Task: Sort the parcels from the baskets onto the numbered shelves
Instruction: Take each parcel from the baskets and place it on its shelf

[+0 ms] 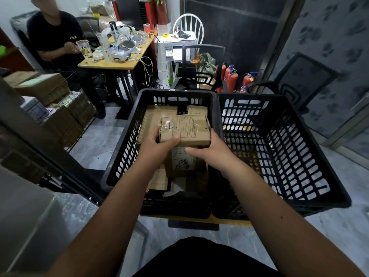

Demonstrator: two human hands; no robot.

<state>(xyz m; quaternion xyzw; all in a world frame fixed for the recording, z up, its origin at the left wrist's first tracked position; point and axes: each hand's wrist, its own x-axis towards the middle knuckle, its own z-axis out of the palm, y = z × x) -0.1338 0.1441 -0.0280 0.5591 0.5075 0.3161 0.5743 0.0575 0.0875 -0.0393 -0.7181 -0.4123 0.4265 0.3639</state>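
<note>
Brown cardboard parcel [184, 128], taped and labelled on top, held over the left basket [127, 134]. Left hand [157, 145] clamped on its near-left corner, thumb curled over the near edge, fingers out of sight behind the left side. Right hand [207, 148] gripping the near-right corner, thumb lying along the near underside, fingers wrapped up the right side. More parcels [159, 116] lying below in the same basket, one with a white handwritten label just under the hands. Right basket [279, 148] touching the left one, contents hard to tell through the slots. Far left, a seated person [54, 37] at a cluttered table [117, 63]. Wire shelf [58, 108] with boxes at left. Red extinguishers [232, 77] beyond the baskets.
</note>
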